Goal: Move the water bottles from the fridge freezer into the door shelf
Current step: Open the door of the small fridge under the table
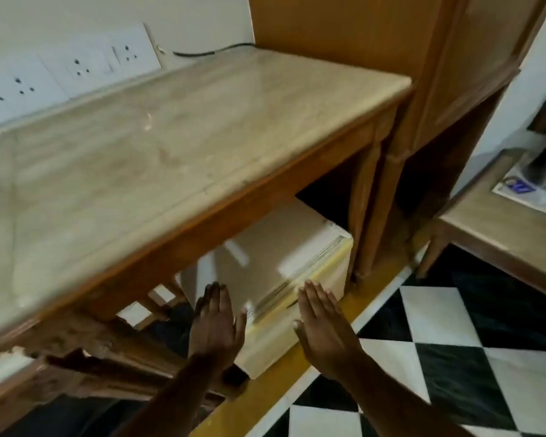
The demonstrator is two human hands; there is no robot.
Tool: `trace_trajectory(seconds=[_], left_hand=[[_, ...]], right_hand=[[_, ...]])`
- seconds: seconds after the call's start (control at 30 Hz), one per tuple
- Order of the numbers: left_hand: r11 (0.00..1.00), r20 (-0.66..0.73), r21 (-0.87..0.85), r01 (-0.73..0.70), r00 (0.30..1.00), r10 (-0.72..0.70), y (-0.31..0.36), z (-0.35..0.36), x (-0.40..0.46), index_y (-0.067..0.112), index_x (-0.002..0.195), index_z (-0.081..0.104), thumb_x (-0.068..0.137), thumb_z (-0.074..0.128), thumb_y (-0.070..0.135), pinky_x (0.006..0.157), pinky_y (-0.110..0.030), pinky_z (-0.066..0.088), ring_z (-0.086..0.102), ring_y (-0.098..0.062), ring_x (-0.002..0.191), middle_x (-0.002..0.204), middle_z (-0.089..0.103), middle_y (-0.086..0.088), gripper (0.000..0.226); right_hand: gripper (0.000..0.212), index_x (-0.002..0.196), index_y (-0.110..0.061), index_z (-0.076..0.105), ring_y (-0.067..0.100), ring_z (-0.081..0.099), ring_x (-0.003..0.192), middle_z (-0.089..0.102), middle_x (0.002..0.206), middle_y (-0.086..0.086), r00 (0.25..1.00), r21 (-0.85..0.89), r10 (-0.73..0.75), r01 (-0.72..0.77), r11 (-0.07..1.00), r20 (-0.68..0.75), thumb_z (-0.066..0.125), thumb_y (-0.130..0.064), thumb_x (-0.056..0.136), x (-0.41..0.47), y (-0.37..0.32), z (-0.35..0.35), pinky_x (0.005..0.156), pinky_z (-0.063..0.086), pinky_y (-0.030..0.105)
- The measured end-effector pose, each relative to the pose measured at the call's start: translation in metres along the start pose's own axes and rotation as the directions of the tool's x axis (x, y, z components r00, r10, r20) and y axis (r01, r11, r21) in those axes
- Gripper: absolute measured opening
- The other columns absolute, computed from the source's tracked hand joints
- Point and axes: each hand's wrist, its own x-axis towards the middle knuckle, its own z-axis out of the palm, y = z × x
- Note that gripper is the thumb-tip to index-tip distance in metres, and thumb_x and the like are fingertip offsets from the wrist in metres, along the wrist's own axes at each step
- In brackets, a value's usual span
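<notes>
The task is judged to be at its very start: the small fridge (284, 272) tucked under the marble-topped table (183, 146) is seen shut, and no water bottles are visible anywhere, so they are presumed to be inside, behind the door (297, 335). Both hands are held flat and empty, fingers straight and together, nothing gripped. The left hand (216, 326) is raised at about 7 o'clock from the fridge top, in front of its near left corner; the right hand (323, 329) is held at about 5 o'clock from it, just beside the door's upper edge. Whether either hand touches the fridge cannot be told, as the view is blurred.

The next move is judged to call for the door edge to be found and the door pulled open before any bottle can be reached. Clearance is tight: the table's wooden rail (234, 222) overhangs the fridge at 12 o'clock, and a table leg (364, 209) stands close by at 3 o'clock
</notes>
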Motion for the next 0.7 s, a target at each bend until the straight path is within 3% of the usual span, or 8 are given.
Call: trace_trajectory(seconds=[0.17, 0.27, 0.4, 0.5, 0.6, 0.7], left_hand=[[0.999, -0.032, -0.026, 0.034, 0.999, -0.035, -0.023, 0.077, 0.049, 0.007, 0.155, 0.028, 0.099, 0.026, 0.045, 0.126, -0.038, 0.016, 0.022, -0.027, 0.154, 0.164, 0.029, -0.015, 0.068], [0.999, -0.049, -0.049, -0.021, 0.999, 0.018, -0.025, 0.103, 0.072, 0.004, 0.147, 0.042, 0.098, 0.027, 0.036, 0.124, -0.039, 0.022, 0.03, -0.03, 0.151, 0.159, 0.037, -0.018, 0.061], [0.984, -0.26, 0.017, -0.179, 0.949, 0.177, -0.022, 0.118, 0.085, -0.007, 0.12, 0.066, 0.09, 0.034, 0.026, 0.109, -0.036, 0.045, 0.059, -0.034, 0.13, 0.137, 0.061, -0.026, 0.054], [0.991, -0.147, 0.013, -0.133, 0.98, 0.134, -0.033, 0.128, 0.095, 0.004, 0.147, 0.044, 0.099, 0.023, 0.032, 0.126, -0.033, 0.017, 0.029, -0.025, 0.152, 0.16, 0.037, -0.017, 0.059], [0.993, -0.099, 0.041, -0.108, 0.989, 0.111, -0.039, 0.13, 0.095, 0.01, 0.155, 0.027, 0.102, 0.023, 0.039, 0.127, -0.035, 0.012, 0.015, -0.023, 0.156, 0.167, 0.02, -0.013, 0.061], [0.995, -0.059, 0.042, -0.091, 0.994, 0.094, -0.035, 0.125, 0.087, 0.01, 0.158, 0.017, 0.103, 0.018, 0.044, 0.128, -0.035, 0.007, 0.01, -0.023, 0.157, 0.169, 0.012, -0.012, 0.065]], right_hand=[[0.061, 0.154, -0.003, 0.014, 0.028, 0.003, 0.151, 0.012, 0.164, 0.016, 0.984, -0.027, -0.176, 0.176, 0.984, 0.003, 0.026, -0.034, 0.103, 0.041, 0.01, 0.106, 0.12, -0.004, 0.04], [0.053, 0.146, -0.002, 0.034, 0.03, 0.021, 0.146, 0.034, 0.155, 0.017, 0.957, -0.027, -0.287, 0.286, 0.958, -0.035, 0.04, -0.017, 0.095, 0.059, 0.008, 0.144, 0.122, 0.006, 0.042], [0.042, 0.117, -0.002, 0.063, 0.031, 0.052, 0.119, 0.062, 0.122, 0.015, 0.919, -0.055, -0.319, 0.315, 0.948, -0.232, 0.055, -0.011, 0.077, 0.067, 0.005, 0.164, 0.116, 0.03, 0.042], [0.028, 0.096, -0.003, 0.073, 0.027, 0.062, 0.102, 0.071, 0.102, 0.012, 0.857, -0.13, -0.345, 0.32, 0.939, -0.383, 0.061, -0.01, 0.071, 0.064, 0.004, 0.172, 0.102, 0.048, 0.039], [0.023, 0.09, -0.001, 0.076, 0.027, 0.066, 0.095, 0.074, 0.094, 0.012, 0.837, -0.175, -0.335, 0.286, 0.942, -0.433, 0.06, -0.01, 0.076, 0.055, -0.005, 0.172, 0.098, 0.051, 0.039], [0.017, 0.066, -0.008, 0.074, 0.023, 0.068, 0.069, 0.072, 0.069, 0.007, 0.812, -0.272, -0.37, 0.27, 0.924, -0.451, 0.06, -0.015, 0.073, 0.034, -0.007, 0.161, 0.072, 0.059, 0.033]])
